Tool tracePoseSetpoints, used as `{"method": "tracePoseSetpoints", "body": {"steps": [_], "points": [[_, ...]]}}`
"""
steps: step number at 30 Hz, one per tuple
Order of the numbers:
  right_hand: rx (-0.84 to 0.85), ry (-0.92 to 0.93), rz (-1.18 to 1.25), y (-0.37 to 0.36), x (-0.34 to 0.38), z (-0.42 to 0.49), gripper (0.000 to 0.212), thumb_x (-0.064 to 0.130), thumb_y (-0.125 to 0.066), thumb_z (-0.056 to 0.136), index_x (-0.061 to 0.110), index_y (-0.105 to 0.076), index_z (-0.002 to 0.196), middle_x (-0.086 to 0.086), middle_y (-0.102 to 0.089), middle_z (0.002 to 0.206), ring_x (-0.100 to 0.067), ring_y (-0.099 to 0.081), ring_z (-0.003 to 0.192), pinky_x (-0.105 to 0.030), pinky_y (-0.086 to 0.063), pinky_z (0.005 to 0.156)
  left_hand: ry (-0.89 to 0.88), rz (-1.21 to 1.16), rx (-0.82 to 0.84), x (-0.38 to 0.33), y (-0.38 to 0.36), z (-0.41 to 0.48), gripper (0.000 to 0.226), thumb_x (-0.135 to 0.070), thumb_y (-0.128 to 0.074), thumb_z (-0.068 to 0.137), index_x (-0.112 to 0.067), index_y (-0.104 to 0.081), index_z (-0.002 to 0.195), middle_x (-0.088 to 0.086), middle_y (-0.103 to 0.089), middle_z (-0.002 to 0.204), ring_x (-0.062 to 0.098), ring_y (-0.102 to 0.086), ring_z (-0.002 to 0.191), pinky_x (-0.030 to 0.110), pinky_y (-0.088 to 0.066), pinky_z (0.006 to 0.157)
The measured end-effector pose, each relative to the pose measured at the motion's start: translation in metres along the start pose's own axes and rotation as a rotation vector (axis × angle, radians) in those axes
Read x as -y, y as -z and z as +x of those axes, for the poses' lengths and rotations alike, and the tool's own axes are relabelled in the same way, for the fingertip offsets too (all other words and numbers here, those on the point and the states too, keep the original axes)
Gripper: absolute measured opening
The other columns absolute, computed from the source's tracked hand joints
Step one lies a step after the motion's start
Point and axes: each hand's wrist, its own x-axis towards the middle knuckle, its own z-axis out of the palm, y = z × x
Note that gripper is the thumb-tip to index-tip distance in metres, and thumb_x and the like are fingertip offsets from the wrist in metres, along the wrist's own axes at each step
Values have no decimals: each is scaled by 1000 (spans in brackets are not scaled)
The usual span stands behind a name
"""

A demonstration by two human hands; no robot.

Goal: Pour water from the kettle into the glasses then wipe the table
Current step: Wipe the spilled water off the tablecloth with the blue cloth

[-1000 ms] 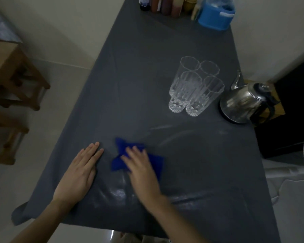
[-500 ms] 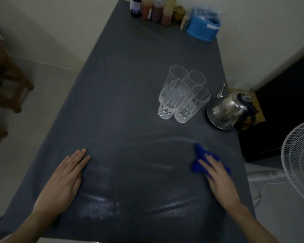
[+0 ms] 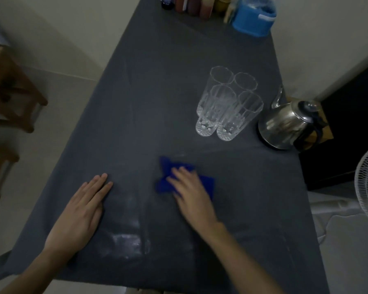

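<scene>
Grey table (image 3: pixel 168 92), blue cloth (image 3: pixel 165 174) under right hand (image 3: pixel 192 193)

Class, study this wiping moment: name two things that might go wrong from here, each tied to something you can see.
1. The right hand presses the blue cloth near the four tall glasses; a wide stroke might topple them.
2. The grey table cover looks loose and creased; dragging the blue cloth may tug it, shifting the glasses and the kettle, which stands near the right edge. The left hand lies flat on it, likely helping.
</scene>
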Motion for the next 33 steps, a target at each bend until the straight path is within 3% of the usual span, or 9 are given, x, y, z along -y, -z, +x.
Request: {"method": "tracePoseSetpoints", "body": {"steps": [3,5,8,13,16,18,21,27,33], "points": [[165,227,-34,6,-2,-12,51,9,-68,77,17,-60,127,-4,-50,142,-22,-41,134,-39,-22,117,-6,-20,-4,2,-3,1,53,-30,-26,96,-9,-40,143,5,-30,155,21,-27,143,32,-9,121],[182,223,-77,25,-38,-24,51,9,-67,77,19,-60,127,-3,-49,143,-21,-42,133,-37,-24,116,-7,-21,-8,6,-5,3,56,-35,-19,99,-7,-41,143,6,-30,155,22,-27,143,35,-12,120],[104,-2,-139,64,-108,-54,44,15,-59,80,17,-62,124,-5,-53,138,-21,-46,129,-34,-27,113,-20,-23,-16,7,-8,4,59,-38,-15,100,-6,-41,142,7,-31,154,22,-26,143,34,-11,121],[-175,-611,-82,114,-186,-91,39,28,-46,96,8,-60,126,-9,-54,137,-27,-48,128,-29,-30,110,-26,-20,-25,7,-7,5,56,-31,-21,97,-3,-42,141,10,-33,153,22,-28,141,33,-10,121],[-272,-746,-66,104,-185,-76,35,14,-49,97,3,-56,129,-16,-52,138,-31,-43,131,-41,-31,111,-23,-27,-28,6,-9,4,54,-24,-27,93,-3,-43,140,11,-34,152,23,-30,140,33,-10,121],[-321,-754,-43,94,-173,-56,35,13,-50,97,1,-56,129,-17,-51,138,-32,-41,131,-39,-30,112,-29,-21,-36,7,-9,3,53,-25,-27,94,-4,-42,141,10,-33,153,22,-29,142,36,-13,120],[-295,-673,-24,77,-149,-20,34,17,-50,95,-1,-60,122,-17,-55,132,-34,-47,125,-33,-29,109,-34,-6,-36,7,-8,2,54,-29,-23,97,-7,-40,143,7,-30,155,20,-26,143,36,-13,120],[-40,-191,33,16,-32,27,30,19,-55,88,9,-67,113,-11,-60,127,-28,-51,121,-33,-28,110,-30,-10,-24,5,-7,1,54,-26,-28,94,-8,-39,144,7,-30,155,21,-27,143,36,-13,120],[225,202,60,-12,47,9,42,16,-55,88,15,-56,130,-4,-44,146,-21,-31,139,-37,-15,119,-18,-14,-4,4,-4,3,54,-25,-31,92,-7,-41,142,9,-32,154,20,-26,143,32,-9,120]]}}
